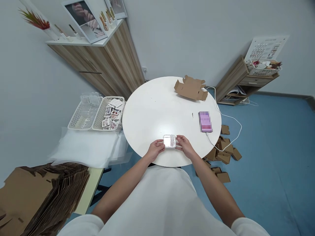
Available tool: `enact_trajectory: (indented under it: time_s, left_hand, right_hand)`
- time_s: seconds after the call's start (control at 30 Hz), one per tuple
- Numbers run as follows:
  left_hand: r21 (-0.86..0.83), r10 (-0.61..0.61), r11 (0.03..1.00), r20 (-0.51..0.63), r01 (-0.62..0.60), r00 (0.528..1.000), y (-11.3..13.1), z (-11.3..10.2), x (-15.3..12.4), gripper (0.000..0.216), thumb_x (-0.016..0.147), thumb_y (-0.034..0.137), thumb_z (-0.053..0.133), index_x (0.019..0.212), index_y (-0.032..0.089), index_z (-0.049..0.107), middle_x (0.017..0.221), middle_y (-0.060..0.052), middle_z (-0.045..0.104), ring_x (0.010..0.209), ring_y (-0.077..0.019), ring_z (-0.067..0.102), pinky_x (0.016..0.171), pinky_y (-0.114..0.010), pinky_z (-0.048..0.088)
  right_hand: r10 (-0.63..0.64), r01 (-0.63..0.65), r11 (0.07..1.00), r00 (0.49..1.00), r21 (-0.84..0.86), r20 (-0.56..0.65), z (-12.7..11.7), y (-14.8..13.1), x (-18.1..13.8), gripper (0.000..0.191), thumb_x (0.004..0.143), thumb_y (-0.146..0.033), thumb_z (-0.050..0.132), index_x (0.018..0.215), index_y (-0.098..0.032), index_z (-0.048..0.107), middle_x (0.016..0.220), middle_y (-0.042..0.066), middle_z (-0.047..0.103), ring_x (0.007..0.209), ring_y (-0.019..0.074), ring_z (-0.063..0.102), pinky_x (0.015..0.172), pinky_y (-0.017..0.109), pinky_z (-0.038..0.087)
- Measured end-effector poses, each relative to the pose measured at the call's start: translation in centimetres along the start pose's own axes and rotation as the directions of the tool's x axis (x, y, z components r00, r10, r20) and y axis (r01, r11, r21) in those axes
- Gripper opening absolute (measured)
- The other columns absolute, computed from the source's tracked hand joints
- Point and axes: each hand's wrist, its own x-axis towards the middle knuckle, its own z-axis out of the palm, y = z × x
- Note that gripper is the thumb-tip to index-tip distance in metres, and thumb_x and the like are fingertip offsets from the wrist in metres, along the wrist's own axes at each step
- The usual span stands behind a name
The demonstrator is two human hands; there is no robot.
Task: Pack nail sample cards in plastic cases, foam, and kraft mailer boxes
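Over the near edge of the white round table (145, 108) is a small clear plastic case (169, 141), with a pale panel and some fine printed or patterned detail on its right side. The fingers and thumb of my left hand (155, 150) close on its left edge. At its right edge, the curved fingers and thumb of my right hand (185, 147) hold it too. What exactly lies inside the case is too small to make out. An unfolded cardboard box (191, 88) lies at the far side of the table.
A phone (205, 122) with a white cable sits on the table's right side. Left are a basket of small packets (113, 114), a basket of clear plastic (85, 113), translucent sheets (83, 146) and stacked flat cardboard (49, 196). Small cardboard boxes (224, 149) lie on the floor at right.
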Motion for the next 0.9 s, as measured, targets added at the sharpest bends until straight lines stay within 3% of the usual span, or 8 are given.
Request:
enact_trajectory:
  time_s: [0.1,0.2,0.33,0.47,0.7,0.83,0.9]
  left_hand:
    - [0.003,0.005,1.000,-0.029,-0.005,1.000,0.0,-0.3,0.1,0.043,0.058,0.022,0.074,0.096,0.016,0.055,0.084,-0.006,0.063,0.075,-0.0113,0.059,0.077,-0.030,0.047]
    - [0.007,0.032,0.999,-0.066,-0.032,0.997,0.0,-0.9,0.1,0.045,0.056,0.021,0.075,0.097,0.015,0.055,0.079,-0.004,0.063,0.071,-0.0108,0.059,0.076,-0.031,0.047]
    - [0.053,0.078,0.996,-0.113,-0.072,0.991,0.2,-2.1,0.2,0.048,0.058,0.025,0.073,0.101,0.015,0.055,0.077,-0.005,0.064,0.068,-0.0112,0.059,0.075,-0.032,0.047]
    - [0.126,0.172,0.981,-0.207,-0.148,0.963,0.7,-4.0,0.4,0.044,0.063,0.025,0.069,0.104,0.017,0.055,0.087,-0.007,0.063,0.077,-0.0138,0.059,0.078,-0.032,0.046]
    - [0.234,0.315,0.942,-0.377,-0.240,0.871,3.1,-10.5,1.4,0.032,0.069,0.015,0.058,0.101,0.019,0.057,0.108,-0.009,0.056,0.096,-0.0170,0.055,0.086,-0.029,0.040]
    - [0.394,0.391,0.892,-0.422,-0.223,0.818,5.7,-15.0,2.8,0.037,0.067,0.013,0.058,0.103,0.019,0.059,0.106,-0.007,0.053,0.094,-0.0172,0.052,0.086,-0.029,0.038]
    - [0.427,0.403,0.878,-0.412,-0.218,0.817,7.1,-16.9,3.9,0.040,0.067,0.011,0.057,0.106,0.019,0.058,0.100,-0.007,0.053,0.090,-0.0165,0.051,0.085,-0.028,0.038]
  right_hand:
    - [0.060,-0.060,0.997,0.998,-0.040,-0.008,0.6,1.0,-0.5,0.035,0.064,-0.038,0.066,0.093,-0.023,0.053,0.089,0.004,0.061,0.074,0.0173,0.062,0.068,0.034,0.051]
    - [0.030,-0.034,0.998,0.997,-0.060,-0.068,1.6,1.6,-0.5,0.035,0.060,-0.033,0.070,0.088,-0.021,0.052,0.074,0.001,0.060,0.066,0.0155,0.062,0.069,0.033,0.050]
    - [0.014,-0.023,0.996,0.994,-0.083,-0.107,3.5,1.9,0.2,0.034,0.059,-0.033,0.069,0.085,-0.020,0.051,0.065,0.000,0.060,0.061,0.0151,0.060,0.070,0.034,0.049]
    - [-0.027,0.009,0.989,0.992,-0.146,-0.125,6.5,2.2,1.7,0.034,0.060,-0.036,0.066,0.086,-0.021,0.049,0.066,0.000,0.059,0.063,0.0150,0.059,0.069,0.033,0.047]
    - [-0.115,0.086,0.947,0.990,-0.309,-0.077,14.5,3.5,6.7,0.027,0.062,-0.032,0.061,0.085,-0.022,0.050,0.080,0.002,0.058,0.073,0.0141,0.056,0.071,0.030,0.045]
    - [-0.127,0.090,0.934,0.988,-0.345,-0.085,19.2,3.7,9.8,0.030,0.063,-0.029,0.058,0.090,-0.022,0.050,0.090,0.003,0.057,0.077,0.0132,0.055,0.074,0.028,0.044]
    - [-0.131,0.084,0.932,0.985,-0.354,-0.110,21.3,3.7,11.5,0.032,0.062,-0.027,0.058,0.093,-0.022,0.050,0.097,0.004,0.055,0.079,0.0131,0.055,0.075,0.028,0.044]
